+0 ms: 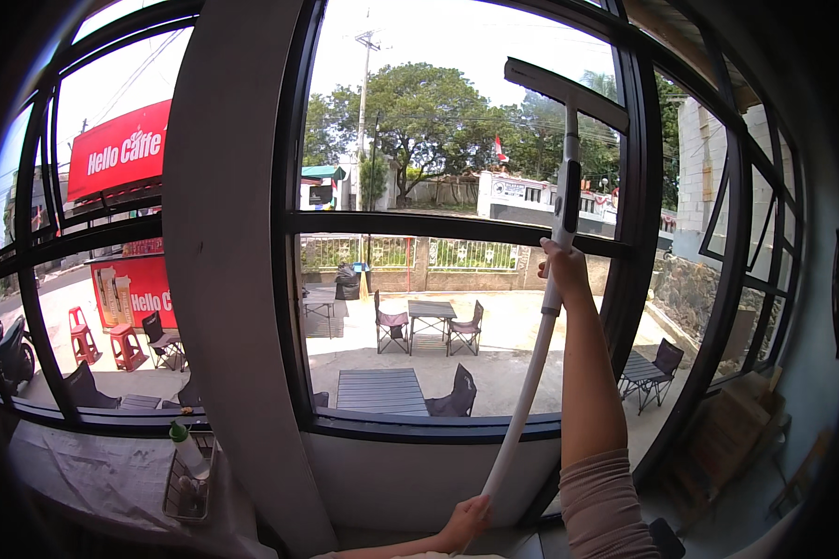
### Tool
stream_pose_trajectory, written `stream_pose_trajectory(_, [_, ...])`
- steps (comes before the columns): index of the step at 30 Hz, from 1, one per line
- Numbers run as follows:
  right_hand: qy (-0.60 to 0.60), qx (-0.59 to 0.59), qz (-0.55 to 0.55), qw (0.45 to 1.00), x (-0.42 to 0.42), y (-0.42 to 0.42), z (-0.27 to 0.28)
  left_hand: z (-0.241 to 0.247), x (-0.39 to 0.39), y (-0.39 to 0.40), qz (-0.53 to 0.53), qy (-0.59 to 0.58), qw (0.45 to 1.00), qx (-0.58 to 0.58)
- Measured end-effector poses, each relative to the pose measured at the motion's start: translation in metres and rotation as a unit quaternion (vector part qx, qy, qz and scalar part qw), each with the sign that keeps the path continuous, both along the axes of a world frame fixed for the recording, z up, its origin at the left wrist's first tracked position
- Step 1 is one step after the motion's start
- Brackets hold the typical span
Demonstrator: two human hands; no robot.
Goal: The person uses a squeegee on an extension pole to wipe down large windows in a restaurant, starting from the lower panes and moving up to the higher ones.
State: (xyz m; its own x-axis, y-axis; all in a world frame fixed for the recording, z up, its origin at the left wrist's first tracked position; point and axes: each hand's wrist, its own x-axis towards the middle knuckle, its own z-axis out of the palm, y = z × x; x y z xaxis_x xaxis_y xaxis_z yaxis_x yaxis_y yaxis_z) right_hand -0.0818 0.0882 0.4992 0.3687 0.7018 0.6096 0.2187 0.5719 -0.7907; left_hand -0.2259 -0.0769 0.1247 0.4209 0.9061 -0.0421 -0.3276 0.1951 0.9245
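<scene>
A long-handled window squeegee with a white pole rises from the bottom middle to the upper right. Its wide head is tilted, the left end higher, in front of the upper window pane near the right frame. My right hand is closed around the upper pole, just below the black and grey part. Lower down, my left hand grips the pole near the bottom edge of the view. Whether the blade touches the glass cannot be told.
Black window frames cross the view, with a grey pillar at left. A covered table holds a wire basket with a green-capped bottle. Cardboard boxes stand at right. Outside are folding tables and chairs.
</scene>
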Motion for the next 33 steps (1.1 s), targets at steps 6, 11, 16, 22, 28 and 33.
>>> stream_pose_trajectory(6, [-0.044,-0.02,0.084,0.995,-0.08,-0.019,-0.005,-0.02,-0.04,-0.017,0.06,-0.022,0.997,-0.048])
stream_pose_trajectory(11, [-0.081,-0.076,0.153,0.982,-0.16,-0.038,-0.01,-0.041,-0.086,-0.029,0.074,-0.037,0.995,-0.05])
stream_pose_trajectory(16, [-0.096,-0.033,0.148,0.984,-0.212,-0.039,-0.029,-0.053,-0.111,-0.045,0.102,-0.053,0.993,-0.009])
stream_pose_trajectory(22, [-0.116,-0.057,0.163,0.978,-0.243,-0.039,-0.061,-0.095,-0.12,-0.055,0.171,-0.029,0.983,-0.061])
stream_pose_trajectory(28, [-0.123,-0.142,0.15,0.971,-0.237,-0.056,-0.099,-0.121,-0.125,-0.079,0.147,-0.008,0.984,-0.099])
stream_pose_trajectory(33, [-0.09,-0.097,0.154,0.979,-0.235,-0.056,-0.143,-0.154,-0.132,-0.094,0.095,-0.051,0.98,-0.165])
